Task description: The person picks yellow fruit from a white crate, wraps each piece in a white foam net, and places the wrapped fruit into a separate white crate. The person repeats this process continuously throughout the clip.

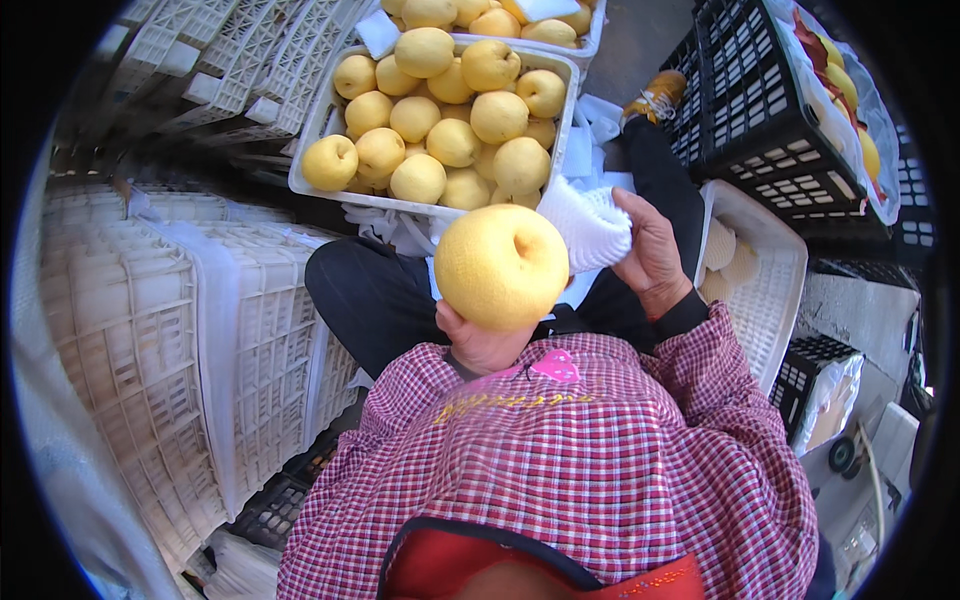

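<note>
A large yellow pear (491,277) rests in my left hand (480,341), held up in front of my chest with its dimpled end showing. My right hand (651,251) pinches a white foam net sleeve (589,225) by its edge, just to the right of the pear. The sleeve hangs open and looks hollow; whether it touches the pear I cannot tell. Beyond my hands stands a white plastic crate (315,176) heaped with bare yellow pears (454,142).
Another pear crate (589,49) stands behind. At right, a white basket (772,300) holds foam-wrapped fruit (724,255), beside a black crate (757,97) with lined fruit. Stacked white crates (247,330) line the left. A shoe (658,96) is near the black crate.
</note>
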Demonstrator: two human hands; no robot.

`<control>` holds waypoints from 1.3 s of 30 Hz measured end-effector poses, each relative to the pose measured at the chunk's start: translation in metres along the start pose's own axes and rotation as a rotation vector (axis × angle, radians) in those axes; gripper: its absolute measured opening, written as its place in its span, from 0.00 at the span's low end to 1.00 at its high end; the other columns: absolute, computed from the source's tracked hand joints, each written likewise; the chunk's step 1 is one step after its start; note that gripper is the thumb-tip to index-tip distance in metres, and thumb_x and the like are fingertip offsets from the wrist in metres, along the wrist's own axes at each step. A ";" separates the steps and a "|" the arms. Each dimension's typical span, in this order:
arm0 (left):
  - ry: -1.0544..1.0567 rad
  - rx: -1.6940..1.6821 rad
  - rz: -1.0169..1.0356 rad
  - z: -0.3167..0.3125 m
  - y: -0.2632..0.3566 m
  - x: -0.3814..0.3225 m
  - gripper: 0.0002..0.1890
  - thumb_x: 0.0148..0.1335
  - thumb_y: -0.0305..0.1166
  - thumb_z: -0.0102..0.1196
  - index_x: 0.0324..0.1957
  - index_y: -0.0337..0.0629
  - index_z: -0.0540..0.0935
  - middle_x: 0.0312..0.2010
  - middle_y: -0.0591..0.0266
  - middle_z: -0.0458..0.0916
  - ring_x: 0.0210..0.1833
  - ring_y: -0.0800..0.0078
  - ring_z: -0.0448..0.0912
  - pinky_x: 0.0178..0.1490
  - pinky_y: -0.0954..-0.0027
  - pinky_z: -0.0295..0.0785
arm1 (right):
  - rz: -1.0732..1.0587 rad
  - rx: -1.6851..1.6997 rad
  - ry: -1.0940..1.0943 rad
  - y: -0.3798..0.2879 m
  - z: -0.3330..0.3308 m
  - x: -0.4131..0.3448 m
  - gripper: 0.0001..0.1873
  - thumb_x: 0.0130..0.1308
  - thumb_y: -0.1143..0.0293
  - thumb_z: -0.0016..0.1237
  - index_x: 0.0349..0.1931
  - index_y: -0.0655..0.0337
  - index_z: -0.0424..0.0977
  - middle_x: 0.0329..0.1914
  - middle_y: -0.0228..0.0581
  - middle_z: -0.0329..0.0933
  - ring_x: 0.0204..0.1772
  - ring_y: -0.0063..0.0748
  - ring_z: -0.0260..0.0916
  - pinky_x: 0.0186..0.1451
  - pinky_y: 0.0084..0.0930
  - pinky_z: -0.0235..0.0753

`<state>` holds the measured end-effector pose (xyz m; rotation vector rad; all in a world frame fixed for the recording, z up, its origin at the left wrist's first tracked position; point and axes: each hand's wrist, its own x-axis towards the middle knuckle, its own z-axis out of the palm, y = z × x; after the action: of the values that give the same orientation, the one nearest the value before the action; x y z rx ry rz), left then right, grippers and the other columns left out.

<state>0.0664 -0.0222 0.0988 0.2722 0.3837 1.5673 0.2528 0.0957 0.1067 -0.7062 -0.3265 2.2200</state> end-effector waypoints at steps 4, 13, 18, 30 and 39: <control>0.140 -0.182 -0.143 -0.009 0.001 -0.003 0.51 0.53 0.70 0.59 0.74 0.58 0.60 0.73 0.61 0.62 0.74 0.60 0.62 0.74 0.39 0.55 | 0.163 0.203 0.027 0.056 -0.009 -0.045 0.22 0.73 0.64 0.47 0.62 0.68 0.70 0.60 0.46 0.77 0.61 0.35 0.76 0.68 0.34 0.73; 0.016 0.758 -0.145 0.012 0.027 0.019 0.54 0.47 0.34 0.69 0.74 0.44 0.53 0.66 0.56 0.68 0.68 0.59 0.70 0.70 0.53 0.65 | -0.921 -1.555 0.220 0.011 0.056 -0.031 0.13 0.57 0.74 0.53 0.43 0.63 0.77 0.30 0.48 0.77 0.31 0.49 0.80 0.32 0.34 0.79; 0.144 1.159 -0.031 0.022 0.043 0.005 0.52 0.53 0.33 0.69 0.73 0.42 0.47 0.65 0.55 0.65 0.66 0.60 0.69 0.70 0.56 0.63 | -1.405 -1.513 0.196 0.043 0.074 -0.056 0.11 0.54 0.66 0.56 0.34 0.58 0.71 0.27 0.35 0.70 0.27 0.34 0.76 0.27 0.30 0.75; -1.476 1.074 -0.059 0.121 -0.101 0.107 0.48 0.47 0.35 0.75 0.71 0.47 0.64 0.69 0.47 0.65 0.72 0.49 0.64 0.71 0.52 0.63 | -0.717 -0.372 0.486 -0.040 -0.090 -0.180 0.48 0.52 0.59 0.72 0.69 0.62 0.58 0.57 0.45 0.73 0.58 0.36 0.75 0.60 0.32 0.78; -1.884 1.799 -0.474 0.083 -0.174 0.065 0.26 0.63 0.47 0.60 0.60 0.47 0.79 0.66 0.59 0.71 0.56 0.58 0.74 0.59 0.61 0.69 | 0.302 -0.198 0.933 0.090 -0.267 -0.266 0.47 0.52 0.43 0.66 0.67 0.57 0.63 0.61 0.47 0.74 0.61 0.46 0.74 0.53 0.53 0.81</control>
<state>0.2562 0.0499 0.0997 2.4438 0.1363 -0.3780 0.5005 -0.1587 -0.0479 -1.8808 0.0464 1.8693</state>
